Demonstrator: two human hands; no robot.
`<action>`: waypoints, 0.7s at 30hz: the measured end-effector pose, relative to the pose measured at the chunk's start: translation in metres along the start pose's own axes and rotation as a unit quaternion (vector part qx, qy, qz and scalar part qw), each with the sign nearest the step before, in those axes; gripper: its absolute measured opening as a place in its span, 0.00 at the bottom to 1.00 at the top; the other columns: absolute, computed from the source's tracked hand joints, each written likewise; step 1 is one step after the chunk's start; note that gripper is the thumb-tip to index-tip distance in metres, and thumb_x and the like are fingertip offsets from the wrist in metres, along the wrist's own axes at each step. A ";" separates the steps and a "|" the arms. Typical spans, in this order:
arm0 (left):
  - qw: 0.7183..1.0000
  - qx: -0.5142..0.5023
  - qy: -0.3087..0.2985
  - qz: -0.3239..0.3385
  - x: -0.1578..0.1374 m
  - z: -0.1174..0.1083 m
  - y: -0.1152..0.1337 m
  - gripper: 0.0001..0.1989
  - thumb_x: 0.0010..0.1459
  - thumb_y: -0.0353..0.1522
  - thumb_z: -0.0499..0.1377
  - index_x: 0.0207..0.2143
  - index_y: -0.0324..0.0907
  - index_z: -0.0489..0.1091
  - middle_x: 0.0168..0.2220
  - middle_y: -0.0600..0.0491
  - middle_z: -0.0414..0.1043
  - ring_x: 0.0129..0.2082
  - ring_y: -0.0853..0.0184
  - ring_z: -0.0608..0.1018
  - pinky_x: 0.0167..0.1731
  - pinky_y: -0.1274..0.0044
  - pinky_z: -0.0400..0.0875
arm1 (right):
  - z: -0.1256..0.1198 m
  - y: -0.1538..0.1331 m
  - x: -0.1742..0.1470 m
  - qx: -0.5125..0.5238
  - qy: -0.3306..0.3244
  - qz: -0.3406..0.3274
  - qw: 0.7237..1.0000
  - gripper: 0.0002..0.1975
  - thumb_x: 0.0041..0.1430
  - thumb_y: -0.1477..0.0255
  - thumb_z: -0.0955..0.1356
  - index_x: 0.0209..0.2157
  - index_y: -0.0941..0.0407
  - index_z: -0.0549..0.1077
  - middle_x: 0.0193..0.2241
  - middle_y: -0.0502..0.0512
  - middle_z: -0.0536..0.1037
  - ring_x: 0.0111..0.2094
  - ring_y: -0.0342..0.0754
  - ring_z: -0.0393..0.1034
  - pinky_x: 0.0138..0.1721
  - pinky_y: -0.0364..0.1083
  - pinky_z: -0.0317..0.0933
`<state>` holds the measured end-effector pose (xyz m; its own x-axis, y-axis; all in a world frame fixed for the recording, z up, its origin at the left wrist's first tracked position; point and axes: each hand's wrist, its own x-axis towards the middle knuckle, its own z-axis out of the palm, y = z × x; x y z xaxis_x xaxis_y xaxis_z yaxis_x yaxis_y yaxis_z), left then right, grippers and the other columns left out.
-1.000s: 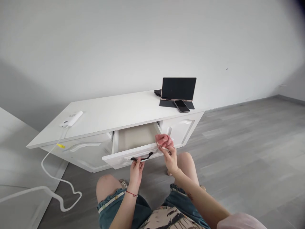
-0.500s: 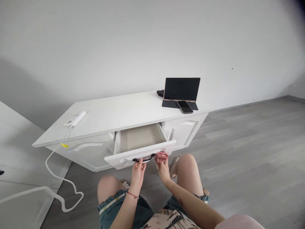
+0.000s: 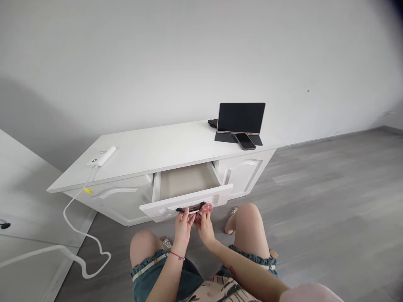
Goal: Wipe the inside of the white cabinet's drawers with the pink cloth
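Note:
A white drawer (image 3: 185, 198) is pulled out from the middle of the low white cabinet, its inside bare. My left hand (image 3: 183, 226) is closed on the left part of the drawer's black handle (image 3: 202, 205). My right hand (image 3: 205, 228) is closed on a crumpled pinkish-red cloth (image 3: 207, 208), pressing it around the handle's right end. The two hands are close together, fingertips almost meeting. Part of the cloth lies behind my right fingers and is hidden.
On the cabinet top (image 3: 151, 149) stand a dark-screened tablet (image 3: 241, 118) and a phone (image 3: 244, 141), with a black item (image 3: 213, 123) behind. A white power strip (image 3: 102, 157) sits at the left, its cable (image 3: 78, 230) hanging down. My knees flank the drawer.
My right hand has moved left with the cloth, from the drawer front beside the handle onto the handle's right end. My left hand keeps its hold on the handle.

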<state>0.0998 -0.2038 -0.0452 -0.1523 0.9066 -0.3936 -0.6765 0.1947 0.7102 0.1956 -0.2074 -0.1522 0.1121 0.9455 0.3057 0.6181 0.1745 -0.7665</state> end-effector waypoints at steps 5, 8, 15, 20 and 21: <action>1.000 -0.009 0.013 -0.004 0.001 -0.001 -0.002 0.16 0.43 0.34 0.71 0.24 0.41 0.65 0.27 0.55 0.74 0.30 0.69 0.79 0.42 0.72 0.75 | -0.047 0.017 0.019 -0.054 0.155 -0.010 0.986 0.19 0.60 0.73 0.60 0.54 0.59 0.61 0.55 0.73 0.60 0.53 0.62 0.65 0.42 0.57 0.67; 1.000 -0.011 0.019 -0.004 0.001 0.000 -0.002 0.16 0.41 0.35 0.72 0.24 0.41 0.66 0.27 0.55 0.75 0.29 0.70 0.79 0.39 0.74 0.75 | -0.079 0.005 0.036 -0.090 0.205 -0.107 0.969 0.12 0.61 0.77 0.60 0.46 0.57 0.66 0.45 0.63 0.68 0.46 0.56 0.66 0.41 0.54 0.65; 0.999 -0.043 0.006 0.006 0.004 -0.005 -0.009 0.14 0.41 0.33 0.72 0.28 0.40 0.70 0.26 0.56 0.75 0.28 0.71 0.78 0.41 0.74 0.73 | -0.104 -0.054 0.059 -0.159 0.126 -0.323 0.925 0.16 0.63 0.78 0.63 0.45 0.46 0.75 0.41 0.52 0.76 0.42 0.50 0.59 0.48 0.52 0.52; 0.999 -0.037 -0.005 0.019 0.006 -0.008 -0.013 0.13 0.45 0.31 0.69 0.35 0.42 0.72 0.36 0.51 0.77 0.35 0.67 0.79 0.40 0.74 0.72 | -0.085 -0.081 0.064 -0.205 0.025 -0.410 0.888 0.11 0.65 0.69 0.64 0.44 0.46 0.77 0.45 0.48 0.78 0.43 0.48 0.58 0.47 0.50 0.48; 0.999 -0.035 -0.006 0.024 0.005 -0.008 -0.013 0.13 0.45 0.30 0.69 0.35 0.42 0.72 0.39 0.50 0.77 0.38 0.66 0.79 0.40 0.74 0.72 | -0.083 -0.083 0.064 -0.214 0.006 -0.422 0.881 0.11 0.65 0.68 0.64 0.45 0.47 0.76 0.46 0.48 0.78 0.44 0.48 0.57 0.47 0.50 0.48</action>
<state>0.1020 -0.2046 -0.0619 -0.1776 0.9183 -0.3538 -0.7179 0.1250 0.6848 0.2159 -0.1839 -0.0216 -0.5212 0.5241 0.6735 0.7213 0.6924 0.0193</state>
